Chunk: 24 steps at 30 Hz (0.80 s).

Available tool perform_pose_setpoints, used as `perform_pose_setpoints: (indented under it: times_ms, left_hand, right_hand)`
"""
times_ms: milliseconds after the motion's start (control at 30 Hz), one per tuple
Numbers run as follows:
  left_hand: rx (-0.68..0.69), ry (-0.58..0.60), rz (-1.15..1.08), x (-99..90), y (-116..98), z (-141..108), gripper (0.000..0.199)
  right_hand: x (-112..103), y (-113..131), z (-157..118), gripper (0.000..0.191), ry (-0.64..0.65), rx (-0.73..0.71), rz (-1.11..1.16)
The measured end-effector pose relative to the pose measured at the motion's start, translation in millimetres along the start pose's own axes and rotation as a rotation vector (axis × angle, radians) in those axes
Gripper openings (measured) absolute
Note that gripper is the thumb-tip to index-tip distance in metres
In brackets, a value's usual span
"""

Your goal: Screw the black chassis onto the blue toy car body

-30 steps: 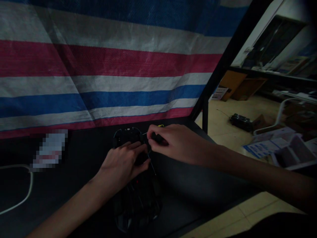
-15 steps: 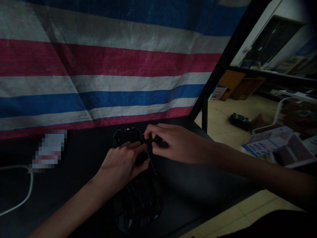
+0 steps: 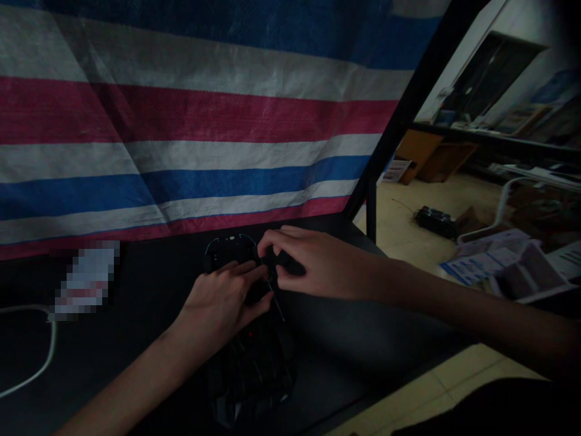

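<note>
A long black device with angular ridged panels (image 3: 254, 369) and a small red spot lies on the dark tabletop; its exact kind is hard to tell in the dim light. Its rounded far end (image 3: 231, 245) has thin pale-blue edging. My left hand (image 3: 222, 293) rests over its middle, fingers bent and thumb closed in against it, gripping it. On its right side, my right hand (image 3: 308, 260) curls thumb and forefinger around a small black part (image 3: 290, 264), mostly hidden. A thin pale rod or edge (image 3: 276, 301) slants down below the fingers.
A striped woven plastic sheet (image 3: 190, 115) hangs behind the black table (image 3: 345, 327). At left are a blurred-out packet (image 3: 88, 281) and a white cable (image 3: 53, 348). A black frame post (image 3: 399, 127) stands at right; beyond it, boxes and a bin (image 3: 521, 272) are on the tiled floor.
The view has shifted slightly. My right hand's fingertips have shifted a little left, closer to my left fingers. My left hand keeps the same hold on the device.
</note>
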<state>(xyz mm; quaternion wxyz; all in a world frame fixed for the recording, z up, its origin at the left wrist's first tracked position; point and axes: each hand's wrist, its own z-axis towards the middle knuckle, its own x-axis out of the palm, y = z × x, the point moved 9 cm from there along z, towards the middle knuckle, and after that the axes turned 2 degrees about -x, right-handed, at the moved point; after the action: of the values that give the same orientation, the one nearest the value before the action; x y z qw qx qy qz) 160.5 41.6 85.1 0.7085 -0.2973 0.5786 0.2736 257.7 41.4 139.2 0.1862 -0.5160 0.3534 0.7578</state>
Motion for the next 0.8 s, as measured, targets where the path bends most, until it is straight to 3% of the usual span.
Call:
perform_pose_setpoints:
  times_ms: [200, 267, 467, 633, 800]
  left_hand:
    - [0.009, -0.026, 0.013, -1.0, 0.6, -1.6, 0.034]
    - [0.011, -0.028, 0.016, -0.5, 0.9, -1.9, 0.033]
    - [0.014, -0.039, 0.004, -0.1, 0.9, -2.9, 0.033]
    - [0.006, 0.000, -0.024, 0.5, 0.6, -1.1, 0.031]
    - [0.010, 0.000, -0.022, 0.2, 0.2, 0.3, 0.032]
  right_hand:
    - [3.5, -5.0, 2.4, 0.013, 0.037, 0.058, -0.030]
    - [2.1, -3.3, 3.1, 0.022, 0.009, 0.041, 0.008]
    - [3.0, -7.7, 6.0, 0.017, 0.000, 0.082, -0.071]
    - [1.7, -1.7, 5.2, 0.026, -0.015, 0.035, 0.079]
    - [-1.3, 5.2, 4.2, 0.016, -0.036, -0.017, 0.038]
